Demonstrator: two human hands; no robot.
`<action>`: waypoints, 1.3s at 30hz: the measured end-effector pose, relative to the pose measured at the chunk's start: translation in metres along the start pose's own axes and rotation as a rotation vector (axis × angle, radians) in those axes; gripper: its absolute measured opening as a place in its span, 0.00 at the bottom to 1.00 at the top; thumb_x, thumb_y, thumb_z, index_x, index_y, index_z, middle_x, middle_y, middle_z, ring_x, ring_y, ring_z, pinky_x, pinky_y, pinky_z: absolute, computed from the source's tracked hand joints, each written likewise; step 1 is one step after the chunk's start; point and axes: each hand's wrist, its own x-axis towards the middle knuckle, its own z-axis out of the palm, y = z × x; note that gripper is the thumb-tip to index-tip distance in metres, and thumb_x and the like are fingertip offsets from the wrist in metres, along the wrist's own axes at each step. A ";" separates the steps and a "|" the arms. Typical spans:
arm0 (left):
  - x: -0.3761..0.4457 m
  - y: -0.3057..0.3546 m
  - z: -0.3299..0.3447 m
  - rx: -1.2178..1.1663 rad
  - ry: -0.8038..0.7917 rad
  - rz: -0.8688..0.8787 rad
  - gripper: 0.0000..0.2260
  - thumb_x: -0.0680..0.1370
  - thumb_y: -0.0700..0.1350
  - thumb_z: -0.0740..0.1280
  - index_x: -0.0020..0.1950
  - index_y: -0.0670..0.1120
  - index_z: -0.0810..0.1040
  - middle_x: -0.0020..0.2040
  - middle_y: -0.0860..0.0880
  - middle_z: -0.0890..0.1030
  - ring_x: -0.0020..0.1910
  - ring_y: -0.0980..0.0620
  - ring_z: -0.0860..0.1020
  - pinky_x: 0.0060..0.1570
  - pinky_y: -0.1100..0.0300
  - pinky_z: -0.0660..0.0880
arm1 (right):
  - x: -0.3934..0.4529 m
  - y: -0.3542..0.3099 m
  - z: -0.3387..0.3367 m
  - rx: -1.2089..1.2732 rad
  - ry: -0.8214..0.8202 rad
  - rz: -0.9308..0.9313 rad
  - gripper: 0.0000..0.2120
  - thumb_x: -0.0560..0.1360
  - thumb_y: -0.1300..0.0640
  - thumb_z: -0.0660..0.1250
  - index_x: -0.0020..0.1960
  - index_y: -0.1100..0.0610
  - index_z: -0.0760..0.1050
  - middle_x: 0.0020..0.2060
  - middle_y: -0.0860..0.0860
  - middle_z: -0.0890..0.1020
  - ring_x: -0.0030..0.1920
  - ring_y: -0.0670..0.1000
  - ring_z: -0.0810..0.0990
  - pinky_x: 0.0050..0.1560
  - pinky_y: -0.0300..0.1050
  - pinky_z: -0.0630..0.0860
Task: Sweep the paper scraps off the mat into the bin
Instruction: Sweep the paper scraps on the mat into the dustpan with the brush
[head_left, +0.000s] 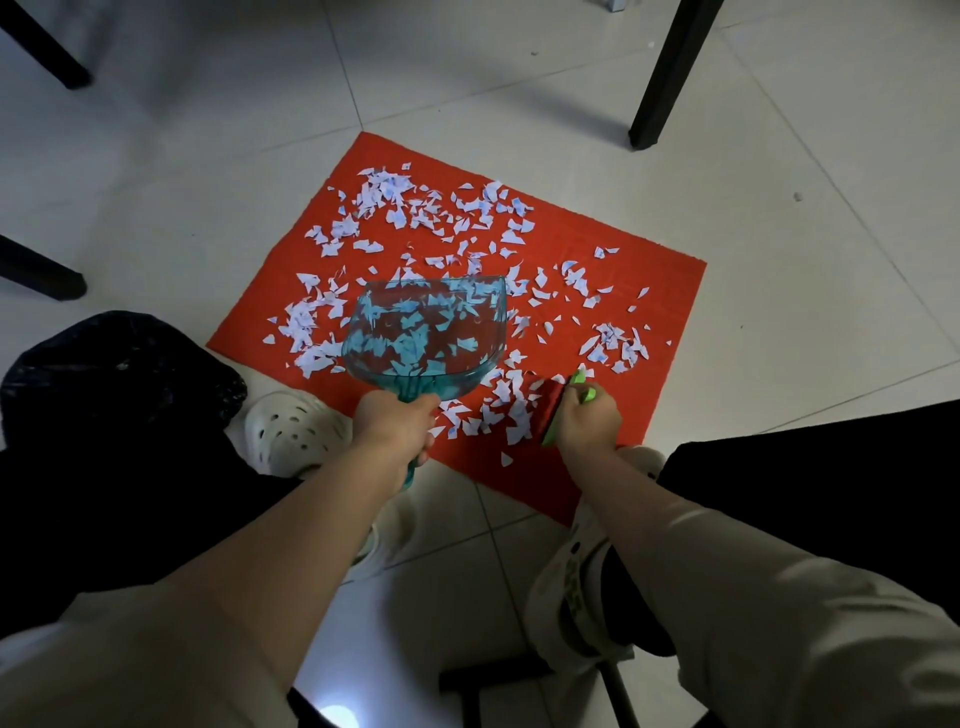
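A red mat (639, 270) lies on the tiled floor, strewn with several white paper scraps (415, 208) marked in blue. My left hand (395, 423) grips the handle of a clear teal dustpan (426, 332), held over the mat's near middle; scraps show through it. My right hand (589, 418) grips a green brush (563, 410) at the mat's near edge, among scraps. A bin lined with a black bag (104, 364) stands at the left, beside the mat's near-left corner.
Black furniture legs stand at the back right (665, 78), back left (47, 47) and left (41, 270). My white shoes (296, 431) and dark trouser legs sit close to the mat's near edge. Pale floor tiles surround the mat.
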 end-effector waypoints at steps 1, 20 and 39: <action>0.001 0.000 0.000 -0.002 0.000 -0.003 0.08 0.79 0.42 0.67 0.53 0.38 0.77 0.35 0.47 0.75 0.26 0.54 0.70 0.21 0.63 0.67 | 0.001 0.003 -0.001 -0.010 0.038 0.014 0.13 0.80 0.57 0.59 0.54 0.65 0.77 0.46 0.59 0.80 0.44 0.58 0.78 0.43 0.48 0.75; 0.001 -0.002 -0.001 -0.002 -0.003 -0.002 0.08 0.78 0.43 0.67 0.52 0.38 0.76 0.34 0.47 0.75 0.27 0.53 0.70 0.23 0.62 0.67 | 0.001 0.007 -0.002 0.001 0.038 0.156 0.13 0.81 0.54 0.57 0.54 0.62 0.75 0.49 0.58 0.79 0.48 0.59 0.79 0.52 0.53 0.78; -0.001 -0.004 -0.001 0.006 -0.022 0.006 0.07 0.79 0.42 0.67 0.52 0.39 0.77 0.34 0.47 0.74 0.27 0.54 0.70 0.22 0.63 0.67 | -0.005 0.006 0.002 0.004 -0.048 0.178 0.15 0.81 0.54 0.55 0.57 0.63 0.75 0.52 0.59 0.79 0.52 0.60 0.79 0.55 0.54 0.77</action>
